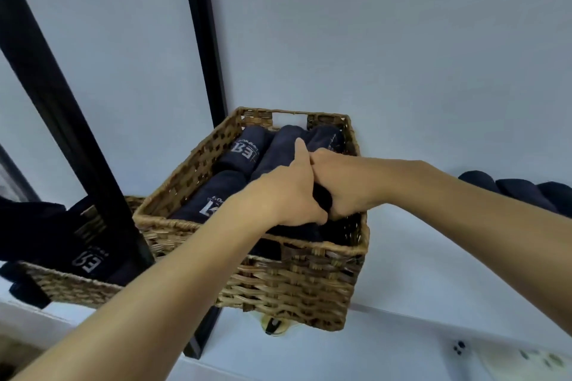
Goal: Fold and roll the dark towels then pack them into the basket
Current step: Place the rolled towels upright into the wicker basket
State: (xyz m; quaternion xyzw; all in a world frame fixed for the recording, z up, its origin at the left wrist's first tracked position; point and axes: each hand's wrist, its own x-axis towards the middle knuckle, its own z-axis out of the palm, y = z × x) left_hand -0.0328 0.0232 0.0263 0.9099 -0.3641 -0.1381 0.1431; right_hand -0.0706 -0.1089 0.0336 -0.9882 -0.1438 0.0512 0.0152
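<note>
Woven basket (294,281) stands on the white tabletop (433,272), mid-scene, its far end close against the pale wall. Both arms reach in from the near side and the two hands meet over the basket's near right corner. Left hand (288,192) has its fingers curled down around a dark towel roll (322,199), thumb lying forward along the top. Right hand (340,182) presses in from the right, fingers wrapped under the same roll, so both are gripping it. The hands touch knuckle to knuckle, and only a dark sliver of the roll shows between them. The held roll sits at about rim height, over more dark cloth in that corner (how far down it goes is hidden by the hands). Packed rolls (247,148) already fill the left and far parts of the basket, lying lengthwise near to far, side by side and touching, two showing white lettering. Well apart at the far right, loose dark rolls (510,189) lie in a row on the tabletop against the wall. On the left a black-framed mirror (77,133) leans beside the basket and reflects wicker and dark towel.
</note>
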